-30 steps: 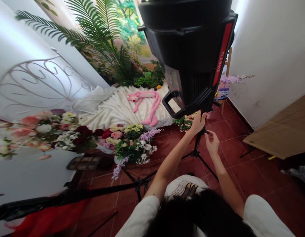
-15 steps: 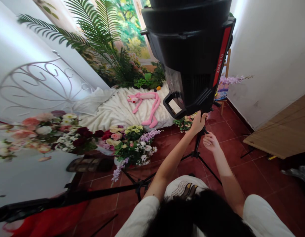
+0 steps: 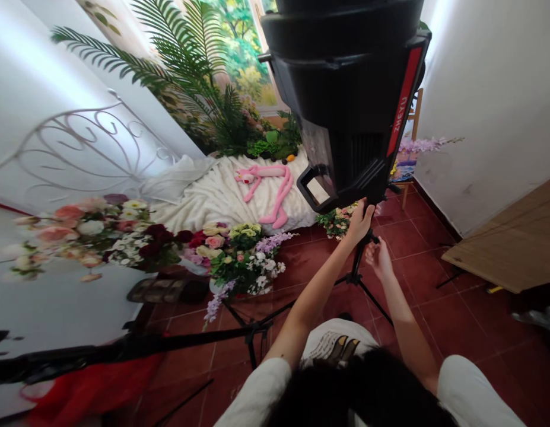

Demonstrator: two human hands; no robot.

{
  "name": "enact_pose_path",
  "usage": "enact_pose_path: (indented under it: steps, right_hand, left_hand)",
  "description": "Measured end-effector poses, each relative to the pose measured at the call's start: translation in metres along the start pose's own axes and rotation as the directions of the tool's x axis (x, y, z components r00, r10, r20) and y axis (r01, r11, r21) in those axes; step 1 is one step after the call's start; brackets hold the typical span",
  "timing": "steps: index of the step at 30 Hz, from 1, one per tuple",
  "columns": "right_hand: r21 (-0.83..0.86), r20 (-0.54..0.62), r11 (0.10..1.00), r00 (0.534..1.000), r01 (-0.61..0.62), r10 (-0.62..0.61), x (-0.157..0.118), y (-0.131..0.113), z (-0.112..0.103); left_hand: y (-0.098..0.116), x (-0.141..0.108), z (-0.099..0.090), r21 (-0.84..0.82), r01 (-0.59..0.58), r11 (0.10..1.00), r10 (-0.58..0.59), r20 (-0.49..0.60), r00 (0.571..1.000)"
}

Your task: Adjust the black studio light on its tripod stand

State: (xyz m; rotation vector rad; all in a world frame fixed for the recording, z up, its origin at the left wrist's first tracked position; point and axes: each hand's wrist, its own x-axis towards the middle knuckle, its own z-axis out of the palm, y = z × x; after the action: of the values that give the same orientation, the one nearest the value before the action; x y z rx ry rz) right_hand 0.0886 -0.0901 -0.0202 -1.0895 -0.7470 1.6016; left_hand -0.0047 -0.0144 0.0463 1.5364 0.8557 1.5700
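Note:
A large black studio light [image 3: 346, 112] with a red "ZHEYU" strip hangs in front of me on a black light stand [image 3: 355, 267]. My left hand [image 3: 360, 224] is wrapped round the stand's top, just beneath the lamp housing. Lower down and to the right, my right hand [image 3: 380, 260] has its fingers loosely apart beside a small black knob [image 3: 373, 239] on the pole. Whether its fingertips touch the knob I cannot tell. The lamp's yoke handle [image 3: 305, 191] sticks out on the left.
A pink plush toy [image 3: 270, 172] lies on a white blanket [image 3: 203, 196]. Artificial flowers [image 3: 239, 255] stand in front of it. Another black stand [image 3: 181, 343] crosses the lower left, and its legs spread on the red tiles. A brown board [image 3: 510, 237] leans at right.
My right hand has loosened from its curled grip at the knob, its fingers opening. The left hand keeps its hold. The view has shifted slightly, so the room appears further right.

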Motion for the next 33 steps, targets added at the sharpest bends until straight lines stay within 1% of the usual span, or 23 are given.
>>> enact_pose_path:
  steps: [2, 4, 5, 6, 8, 10, 13, 17, 20, 22, 25, 28, 30, 33]
  right_hand:
    - [-0.106, -0.097, 0.993, 0.994, 0.042, -0.052, 0.002, 0.004, -0.003]
    - [-0.260, -0.141, 0.961, 0.981, 0.090, -0.130, 0.002, 0.006, -0.007]
    - [-0.345, -0.147, 0.931, 0.972, 0.122, -0.182, 0.002, 0.006, -0.009]
    - [-0.433, -0.146, 0.887, 0.959, 0.158, -0.242, 0.001, 0.006, -0.011]
    - [-0.601, -0.126, 0.767, 0.921, 0.225, -0.369, -0.001, 0.004, -0.015]
    - [-0.724, -0.089, 0.643, 0.890, 0.251, -0.448, -0.003, 0.000, -0.017]
    - [-0.816, -0.052, 0.524, 0.872, 0.244, -0.487, -0.006, -0.005, -0.018]
    - [-0.890, -0.035, 0.397, 0.834, 0.225, -0.550, -0.005, -0.007, -0.019]
    - [-0.934, -0.008, 0.291, 0.805, 0.206, -0.593, -0.001, -0.005, -0.021]
    - [-0.947, 0.018, 0.241, 0.784, 0.212, -0.620, 0.004, -0.004, -0.024]
    - [-0.951, 0.059, 0.200, 0.771, 0.237, -0.634, 0.011, -0.004, -0.029]
    - [-0.942, 0.111, 0.188, 0.787, 0.277, -0.607, 0.019, -0.006, -0.034]
    - [-0.922, 0.131, 0.224, 0.799, 0.316, -0.587, 0.024, -0.008, -0.036]
    - [-0.872, 0.134, 0.321, 0.811, 0.370, -0.570, 0.028, -0.009, -0.036]
  left_hand:
    - [-0.005, -0.003, 0.002, -0.028, 0.010, 1.000, -0.010, 0.003, 1.000]
    - [-0.010, -0.008, 0.003, -0.043, 0.038, 0.998, -0.038, -0.005, 0.999]
    - [-0.013, -0.010, 0.003, -0.050, 0.057, 0.997, -0.058, -0.008, 0.998]
    - [-0.016, -0.013, 0.004, -0.056, 0.075, 0.996, -0.075, -0.010, 0.997]
    - [-0.022, -0.017, 0.004, -0.056, 0.095, 0.994, -0.096, -0.014, 0.995]
    - [-0.024, -0.020, 0.003, -0.053, 0.094, 0.994, -0.096, -0.029, 0.995]
    - [-0.022, -0.022, 0.002, -0.058, 0.088, 0.994, -0.091, -0.045, 0.995]
    - [-0.016, -0.023, 0.001, -0.054, 0.144, 0.988, -0.146, -0.046, 0.988]
    - [-0.018, -0.024, 0.002, -0.049, 0.171, 0.984, -0.174, -0.060, 0.983]
    - [-0.022, -0.024, 0.003, -0.049, 0.178, 0.983, -0.181, -0.072, 0.981]
    - [-0.026, -0.023, 0.004, -0.049, 0.166, 0.985, -0.169, -0.080, 0.982]
    - [-0.028, -0.023, 0.004, -0.053, 0.137, 0.989, -0.141, -0.083, 0.987]
    - [-0.028, -0.023, 0.004, -0.058, 0.121, 0.991, -0.125, -0.088, 0.988]
    - [-0.027, -0.024, 0.005, -0.063, 0.107, 0.992, -0.113, -0.100, 0.988]
